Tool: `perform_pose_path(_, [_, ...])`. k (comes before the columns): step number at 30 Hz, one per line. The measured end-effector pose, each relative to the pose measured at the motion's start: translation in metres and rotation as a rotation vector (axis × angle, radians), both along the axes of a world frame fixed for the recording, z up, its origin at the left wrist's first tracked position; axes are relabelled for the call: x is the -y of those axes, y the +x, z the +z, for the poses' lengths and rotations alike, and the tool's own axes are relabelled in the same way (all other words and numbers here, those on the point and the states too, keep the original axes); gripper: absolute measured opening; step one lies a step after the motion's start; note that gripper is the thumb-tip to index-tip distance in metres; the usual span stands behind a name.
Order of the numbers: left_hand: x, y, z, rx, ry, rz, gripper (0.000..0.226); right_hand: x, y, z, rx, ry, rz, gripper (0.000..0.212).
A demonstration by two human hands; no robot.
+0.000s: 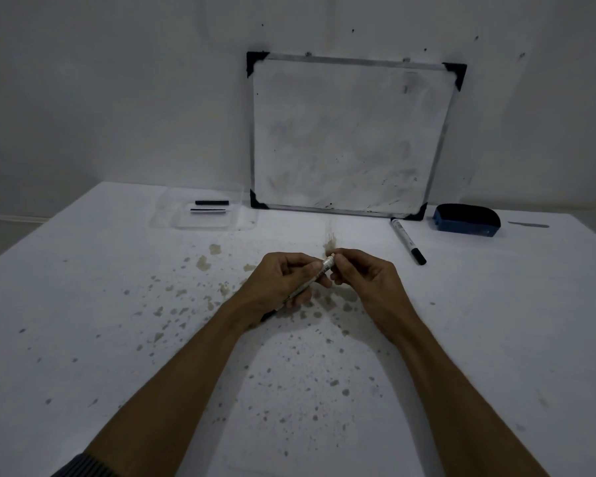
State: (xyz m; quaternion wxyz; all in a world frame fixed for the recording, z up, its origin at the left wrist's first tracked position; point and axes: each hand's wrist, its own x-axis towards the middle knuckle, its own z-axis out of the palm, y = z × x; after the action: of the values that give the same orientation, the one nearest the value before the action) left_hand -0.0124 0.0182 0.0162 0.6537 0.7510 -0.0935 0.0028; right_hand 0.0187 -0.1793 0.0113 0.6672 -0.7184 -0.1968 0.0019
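My left hand (283,280) grips the barrel of a white marker (319,273) held above the middle of the table (83,304), its dark end poking out below the palm. The fingertips of my right hand (362,275) pinch the marker's upper end. A small whiteboard (351,136) with black corners leans against the wall at the back. A second marker (407,241) with a black cap lies on the table in front of the board.
A blue eraser (467,220) sits at the back right beside the board. A clear plastic tray (203,210) at the back left holds two dark sticks. Brown stains speckle the white table top.
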Motion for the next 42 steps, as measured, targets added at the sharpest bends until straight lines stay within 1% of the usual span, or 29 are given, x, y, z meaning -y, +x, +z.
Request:
perform_pose_path(6, [0.005,-0.001,0.003,-0.023,-0.02,0.066,0.025,-0.003,-0.001,0.005,-0.059,0.015,0.004,0.025])
perform_pose_path(8, [0.01,-0.004,0.007,-0.072,-0.043,0.099,0.024,-0.008,-0.006,0.007,-0.065,-0.01,-0.063,0.028])
perform_pose_path(9, [0.013,-0.004,0.01,-0.106,-0.081,0.095,0.023,-0.011,-0.009,0.007,-0.081,-0.027,-0.122,0.031])
perform_pose_path(11, [0.018,-0.003,0.015,-0.164,-0.256,0.073,0.025,-0.014,-0.02,0.01,-0.131,-0.056,-0.236,0.032])
perform_pose_path(13, [0.021,-0.001,0.024,-0.192,-0.455,0.068,0.028,-0.014,-0.032,0.016,-0.12,-0.133,-0.263,0.031])
perform_pose_path(14, [0.024,0.0,0.028,-0.193,-0.509,0.065,0.029,-0.013,-0.038,0.019,-0.12,-0.181,-0.239,0.033])
perform_pose_path(16, [0.031,0.001,0.035,-0.175,-0.525,0.059,0.03,-0.011,-0.049,0.023,-0.13,-0.224,-0.192,0.036])
perform_pose_path(19, [0.044,0.005,0.043,-0.138,-0.477,0.037,0.03,-0.002,-0.06,0.021,-0.055,-0.237,-0.266,0.026])
perform_pose_path(20, [0.048,0.006,0.044,-0.124,-0.454,0.022,0.03,0.002,-0.063,0.021,-0.051,-0.237,-0.301,0.025])
perform_pose_path(23, [0.061,0.009,0.046,-0.089,-0.328,0.014,0.031,0.016,-0.067,0.023,-0.09,-0.23,-0.371,0.04])
perform_pose_path(24, [0.065,0.011,0.045,-0.084,-0.304,0.01,0.032,0.021,-0.066,0.024,-0.079,-0.233,-0.385,0.041])
perform_pose_path(27, [0.073,0.019,0.038,-0.098,-0.231,-0.036,0.036,0.036,-0.06,0.022,-0.014,-0.348,-0.438,0.034])
perform_pose_path(28, [0.076,0.024,0.036,-0.09,-0.15,-0.025,0.038,0.04,-0.057,0.02,0.002,-0.399,-0.463,0.032])
perform_pose_path(29, [0.077,0.03,0.032,-0.066,-0.022,0.016,0.042,0.044,-0.051,0.019,0.029,-0.446,-0.503,0.03])
perform_pose_path(31, [0.072,0.042,0.019,0.003,0.287,0.143,0.049,0.053,-0.034,0.019,0.118,-0.553,-0.633,0.026])
perform_pose_path(33, [0.061,0.055,-0.001,0.094,0.532,0.24,0.043,0.061,-0.009,0.019,0.219,-0.726,-0.756,0.027])
perform_pose_path(36, [0.048,0.068,-0.026,0.258,0.761,0.253,0.033,0.068,0.031,0.02,0.261,-0.952,-0.818,0.029])
perform_pose_path(39, [0.049,0.071,-0.031,0.317,0.81,0.273,0.034,0.068,0.064,0.013,0.255,-1.085,-0.831,0.03])
perform_pose_path(42, [0.049,0.072,-0.033,0.353,0.825,0.277,0.034,0.066,0.082,0.001,0.255,-1.113,-0.831,0.028])
